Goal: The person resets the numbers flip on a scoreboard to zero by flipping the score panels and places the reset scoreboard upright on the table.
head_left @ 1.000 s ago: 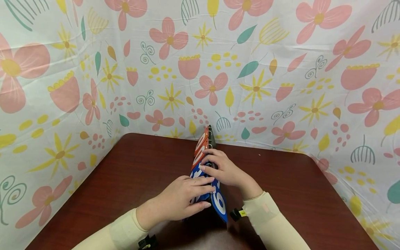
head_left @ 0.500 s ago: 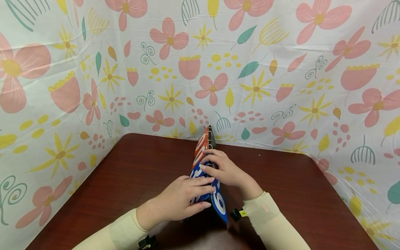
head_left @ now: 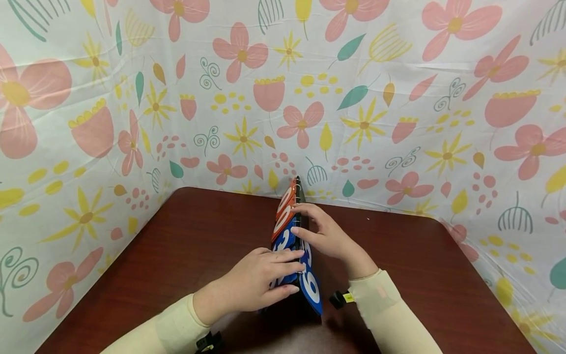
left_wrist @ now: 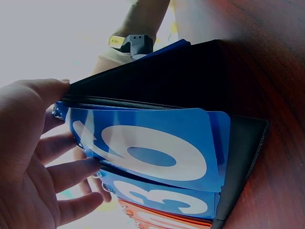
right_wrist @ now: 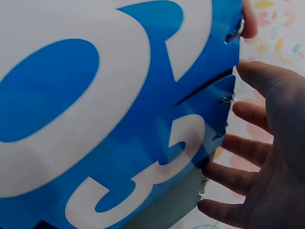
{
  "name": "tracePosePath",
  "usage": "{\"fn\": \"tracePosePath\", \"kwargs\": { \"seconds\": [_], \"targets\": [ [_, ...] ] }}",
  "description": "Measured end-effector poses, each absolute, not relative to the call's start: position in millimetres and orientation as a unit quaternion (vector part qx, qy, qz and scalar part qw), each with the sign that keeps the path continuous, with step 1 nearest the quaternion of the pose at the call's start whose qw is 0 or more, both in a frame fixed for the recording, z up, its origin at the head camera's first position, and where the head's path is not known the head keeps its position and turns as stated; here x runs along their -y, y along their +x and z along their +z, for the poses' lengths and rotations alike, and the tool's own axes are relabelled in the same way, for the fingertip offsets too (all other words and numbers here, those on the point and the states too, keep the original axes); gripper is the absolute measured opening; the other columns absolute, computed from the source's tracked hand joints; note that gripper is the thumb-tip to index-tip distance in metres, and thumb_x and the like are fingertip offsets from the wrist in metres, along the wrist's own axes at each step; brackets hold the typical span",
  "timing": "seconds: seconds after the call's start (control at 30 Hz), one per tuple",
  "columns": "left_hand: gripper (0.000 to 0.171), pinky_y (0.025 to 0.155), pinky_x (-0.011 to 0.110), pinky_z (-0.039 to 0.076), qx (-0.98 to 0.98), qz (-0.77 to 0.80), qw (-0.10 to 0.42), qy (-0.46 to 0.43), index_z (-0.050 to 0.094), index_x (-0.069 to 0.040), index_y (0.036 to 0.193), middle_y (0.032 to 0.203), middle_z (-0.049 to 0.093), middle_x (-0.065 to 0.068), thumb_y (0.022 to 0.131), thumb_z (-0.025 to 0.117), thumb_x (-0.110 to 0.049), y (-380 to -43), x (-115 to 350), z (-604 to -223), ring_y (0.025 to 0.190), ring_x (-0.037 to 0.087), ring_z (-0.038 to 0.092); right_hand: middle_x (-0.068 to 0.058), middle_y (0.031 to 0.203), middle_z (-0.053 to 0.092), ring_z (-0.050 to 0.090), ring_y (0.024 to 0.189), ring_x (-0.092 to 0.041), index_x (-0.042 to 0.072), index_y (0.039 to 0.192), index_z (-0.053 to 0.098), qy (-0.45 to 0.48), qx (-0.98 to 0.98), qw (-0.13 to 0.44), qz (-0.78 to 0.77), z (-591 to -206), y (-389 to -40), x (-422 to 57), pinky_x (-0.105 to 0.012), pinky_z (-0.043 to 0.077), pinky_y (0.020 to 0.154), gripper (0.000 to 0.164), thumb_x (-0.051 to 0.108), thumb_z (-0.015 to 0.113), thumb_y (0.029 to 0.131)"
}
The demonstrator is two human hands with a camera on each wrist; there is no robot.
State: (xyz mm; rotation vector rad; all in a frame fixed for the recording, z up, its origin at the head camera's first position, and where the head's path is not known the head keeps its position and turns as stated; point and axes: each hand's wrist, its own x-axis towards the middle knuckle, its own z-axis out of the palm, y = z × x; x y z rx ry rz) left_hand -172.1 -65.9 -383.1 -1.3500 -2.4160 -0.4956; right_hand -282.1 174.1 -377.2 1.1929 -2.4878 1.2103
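Nearest, pale sleeves [head_left: 389, 314] reach over the red-brown worktop [head_left: 190, 236], a small black device [head_left: 338, 299] at each wrist. The left hand [head_left: 252, 279] rests on the near end of the ring-bound flip scoreboard [head_left: 284, 240], fingers laid over its spine; just beyond and apart, the right hand [head_left: 329, 237] touches the ringed edge with loosely spread fingertips. The scoreboard stands tented on the worktop, blue number cards [head_left: 311, 291] nearest, orange ones [head_left: 284, 207] farther back. Behind hangs a floral cloth [head_left: 300, 69].
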Motion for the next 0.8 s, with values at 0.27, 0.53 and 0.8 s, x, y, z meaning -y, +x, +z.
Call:
{"fn": "tracePosePath", "kwargs": {
  "seconds": [0.27, 0.53, 0.8],
  "targets": [
    [0.045, 0.104, 0.044, 0.053, 0.849, -0.18, 0.156, -0.471, 0.064, -0.025, 0.142, 0.155, 0.054, -0.003, 0.103, 0.057, -0.048, -172, 66, -383, 0.143, 0.009, 0.051, -0.011, 0.137, 0.056, 0.066, 0.12, -0.035, 0.012, 0.138, 0.054, 0.359, 0.839, 0.042, 0.406, -375, -285, -181, -0.058, 0.053, 0.103, 0.045, 0.025, 0.071, 0.098],
    [0.044, 0.104, 0.044, 0.053, 0.849, -0.183, 0.152, -0.471, 0.064, -0.025, 0.141, 0.154, 0.056, -0.002, 0.103, 0.058, -0.047, -173, 66, -383, 0.143, 0.008, 0.052, -0.015, 0.12, 0.061, 0.064, 0.102, -0.025, 0.014, 0.129, 0.048, 0.313, 0.852, -0.021, 0.419, -385, -295, -185, -0.038, 0.054, 0.084, 0.041, 0.031, 0.069, 0.099],
    [0.044, 0.104, 0.044, 0.053, 0.849, -0.182, 0.156, -0.47, 0.064, -0.025, 0.141, 0.155, 0.055, -0.002, 0.103, 0.058, -0.047, -173, 66, -383, 0.143, 0.008, 0.051, -0.015, 0.109, 0.061, 0.059, 0.096, -0.025, 0.009, 0.128, 0.046, 0.31, 0.843, -0.073, 0.434, -396, -306, -192, -0.034, 0.053, 0.079, 0.041, 0.03, 0.067, 0.1]
  ]
}}
